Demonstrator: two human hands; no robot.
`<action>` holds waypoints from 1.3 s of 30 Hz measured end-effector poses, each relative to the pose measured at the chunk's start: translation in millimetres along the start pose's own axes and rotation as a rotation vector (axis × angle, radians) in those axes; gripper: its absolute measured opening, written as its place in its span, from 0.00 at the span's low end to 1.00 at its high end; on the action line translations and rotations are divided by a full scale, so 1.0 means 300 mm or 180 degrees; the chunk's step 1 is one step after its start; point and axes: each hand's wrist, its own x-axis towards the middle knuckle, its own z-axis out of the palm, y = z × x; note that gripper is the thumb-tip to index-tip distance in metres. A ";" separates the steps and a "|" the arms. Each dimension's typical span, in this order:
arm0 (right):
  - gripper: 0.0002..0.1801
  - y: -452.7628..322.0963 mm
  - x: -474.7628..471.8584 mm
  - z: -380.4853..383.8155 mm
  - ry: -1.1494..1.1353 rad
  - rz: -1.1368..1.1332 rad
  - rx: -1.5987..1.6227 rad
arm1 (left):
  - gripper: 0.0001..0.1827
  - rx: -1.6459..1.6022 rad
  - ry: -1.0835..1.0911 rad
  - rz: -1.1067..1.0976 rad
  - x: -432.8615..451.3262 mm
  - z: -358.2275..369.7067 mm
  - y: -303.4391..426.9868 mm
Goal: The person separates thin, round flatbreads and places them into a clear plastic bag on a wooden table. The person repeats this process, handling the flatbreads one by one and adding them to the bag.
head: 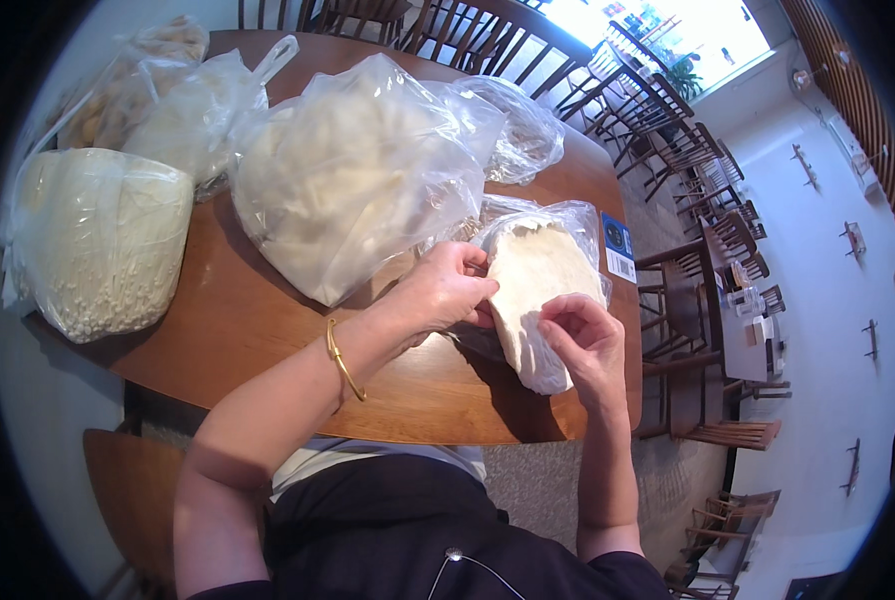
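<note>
A pale, flat, doughy-looking slab (541, 262) rests in clear plastic wrapping (578, 219) near the right end of the wooden table. At its left edge, my left hand (455, 289) pinches the rim between thumb and fingers. My right hand (586, 337) is over the slab's lower right part, thumb and forefinger brought together; whether they pinch a bit of it or the film is not clear. Left of the slab stands a large translucent bag (357, 165) full of pale pieces whose kind I cannot tell.
A bag of enoki mushrooms (102, 240) sits at the table's left. Behind it are a knotted bag (192, 124) and a bag of brownish items (136, 90). Crumpled plastic (518, 127) lies at the back. A printed card (618, 247) is on the right edge. Chairs (680, 300) stand beyond.
</note>
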 end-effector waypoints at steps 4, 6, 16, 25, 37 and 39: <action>0.10 0.012 -0.007 -0.004 -0.0407 -0.0233 -0.0542 | 0.17 0.0063 0.0088 -0.0119 0.005 0.001 0.001; 0.10 0.017 -0.013 0.013 -0.0362 -0.0351 -0.0774 | 0.18 0.0037 0.0216 -0.0057 0.012 0.005 -0.014; 0.06 0.034 0.002 0.062 -0.0101 -0.0521 -0.1215 | 0.39 0.0220 -0.0015 0.0410 0.004 0.019 -0.036; 0.08 0.035 0.013 0.044 -0.0295 -0.0436 -0.1124 | 0.43 0.0104 -0.0090 0.0186 0.002 0.013 -0.017; 0.09 0.024 0.015 0.073 -0.0121 -0.0558 -0.1357 | 0.48 0.0950 -0.0095 0.0387 -0.009 0.027 -0.006; 0.09 0.033 0.018 0.066 -0.0130 -0.0507 -0.1302 | 0.49 0.0902 -0.0147 0.0294 -0.016 0.029 0.006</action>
